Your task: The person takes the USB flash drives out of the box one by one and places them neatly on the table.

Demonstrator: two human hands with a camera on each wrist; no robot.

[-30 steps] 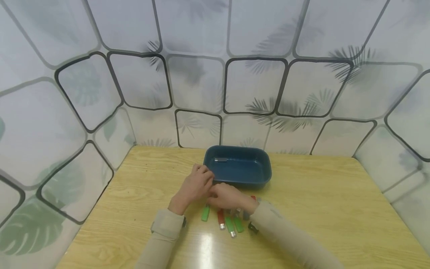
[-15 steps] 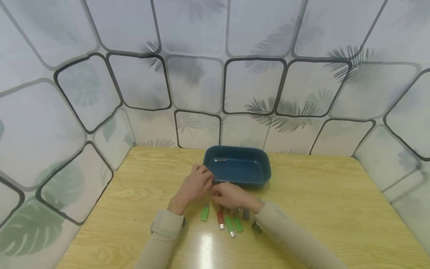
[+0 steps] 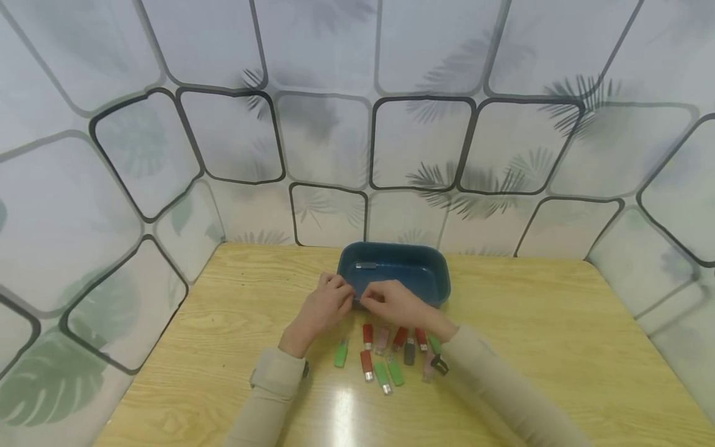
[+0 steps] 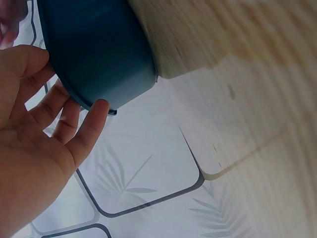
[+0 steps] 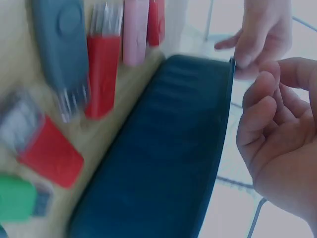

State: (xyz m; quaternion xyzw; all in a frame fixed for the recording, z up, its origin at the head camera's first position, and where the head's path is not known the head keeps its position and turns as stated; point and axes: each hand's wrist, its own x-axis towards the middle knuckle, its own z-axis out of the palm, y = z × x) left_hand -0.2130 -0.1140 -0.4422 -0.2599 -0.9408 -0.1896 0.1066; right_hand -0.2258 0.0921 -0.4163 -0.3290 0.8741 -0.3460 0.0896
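Observation:
A dark blue plastic tub (image 3: 399, 276) stands on the table, with one grey USB flash drive (image 3: 366, 266) lying inside at the left. My left hand (image 3: 325, 303) grips the tub's near left corner; its fingers curl at the rim in the left wrist view. Over the near rim is my right hand (image 3: 393, 301), thumb and fingertips brought together. The right wrist view shows these curled fingers (image 5: 260, 101) beside the rim; I cannot tell whether something is pinched between them. Red USB flash drives (image 3: 366, 365), green ones (image 3: 341, 354) and a grey one (image 3: 409, 352) lie before the tub.
Pinkish, see-through USB flash drives (image 3: 382, 340) lie among the others. The wooden table (image 3: 234, 323) meets a patterned wall covering (image 3: 329, 136) close behind the tub. My right sleeve (image 3: 491, 379) passes just right of the flash drives.
My right hand has risen from the flash drives on the table to the tub's near rim, uncovering several of them. My left hand stays at the tub's corner.

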